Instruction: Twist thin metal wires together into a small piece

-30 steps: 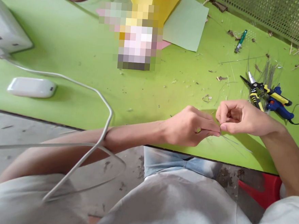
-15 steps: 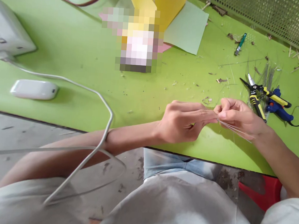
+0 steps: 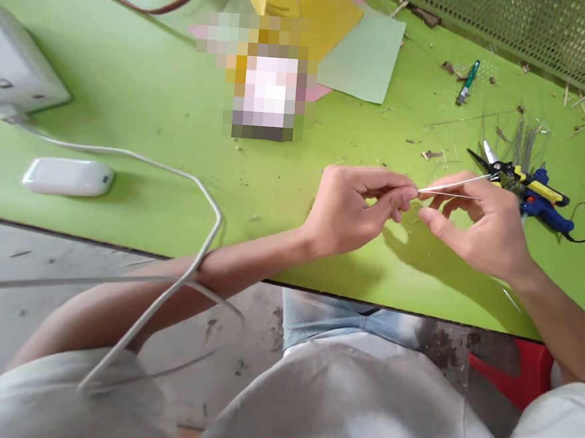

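My left hand (image 3: 356, 207) is closed in a pinch on the ends of a few thin wires (image 3: 450, 185), above the green table (image 3: 254, 190). The wires fan out to the right, over the back of my right hand (image 3: 487, 226). My right hand's fingers are curved and apart, with the thumb away from the index finger and nothing visible between them. Its fingertips are close to the pinched ends. Just beyond it lie yellow-and-black pliers (image 3: 540, 186), a blue glue gun (image 3: 548, 217) and a bundle of loose wires (image 3: 525, 145).
A green-handled cutter (image 3: 468, 83), scraps and coloured paper sheets (image 3: 364, 54) lie farther back, before a perforated panel (image 3: 536, 36). At left are a white box (image 3: 18, 60), a white oblong device (image 3: 68, 177) and a white cable (image 3: 213, 213) crossing my left arm.
My right hand has let go of the pinched ends and its fingers have spread. Both hands have risen slightly, and the wires now point up and right across the right hand.
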The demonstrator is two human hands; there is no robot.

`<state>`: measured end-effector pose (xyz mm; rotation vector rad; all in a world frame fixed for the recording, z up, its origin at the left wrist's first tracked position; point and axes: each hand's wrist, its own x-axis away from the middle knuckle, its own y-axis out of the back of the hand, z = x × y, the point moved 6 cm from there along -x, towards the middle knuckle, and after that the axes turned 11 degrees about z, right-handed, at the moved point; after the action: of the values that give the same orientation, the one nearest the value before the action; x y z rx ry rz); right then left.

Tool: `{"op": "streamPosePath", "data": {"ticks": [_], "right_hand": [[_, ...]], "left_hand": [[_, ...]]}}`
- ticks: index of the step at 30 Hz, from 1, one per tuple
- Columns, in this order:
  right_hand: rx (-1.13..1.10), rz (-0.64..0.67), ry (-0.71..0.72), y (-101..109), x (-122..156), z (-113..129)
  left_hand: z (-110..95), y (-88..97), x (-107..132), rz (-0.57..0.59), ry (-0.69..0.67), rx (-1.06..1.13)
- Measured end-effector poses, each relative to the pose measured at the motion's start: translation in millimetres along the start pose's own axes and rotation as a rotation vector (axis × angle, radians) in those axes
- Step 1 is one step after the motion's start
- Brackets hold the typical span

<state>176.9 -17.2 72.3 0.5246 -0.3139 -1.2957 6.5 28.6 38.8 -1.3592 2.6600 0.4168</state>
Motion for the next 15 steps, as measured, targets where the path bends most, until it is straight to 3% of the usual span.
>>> {"op": "streamPosePath", "data": {"ticks": [3, 7, 15], "right_hand": [[0.085, -0.031, 0.054, 3.6, 1.7, 4.7], [-0.087, -0.015, 0.016, 5.0, -1.8, -2.2], [-0.531, 0.195, -0.181, -7.0, -10.2, -26.8]], "left_hand": [[7.8, -9.0, -3.1, 0.120, 0.087, 0.213], [15.4, -16.2, -5.9, 0.198, 0.147, 0.464], [15.6, -18.1, -3.1, 0.145, 0.093, 0.423]]}}
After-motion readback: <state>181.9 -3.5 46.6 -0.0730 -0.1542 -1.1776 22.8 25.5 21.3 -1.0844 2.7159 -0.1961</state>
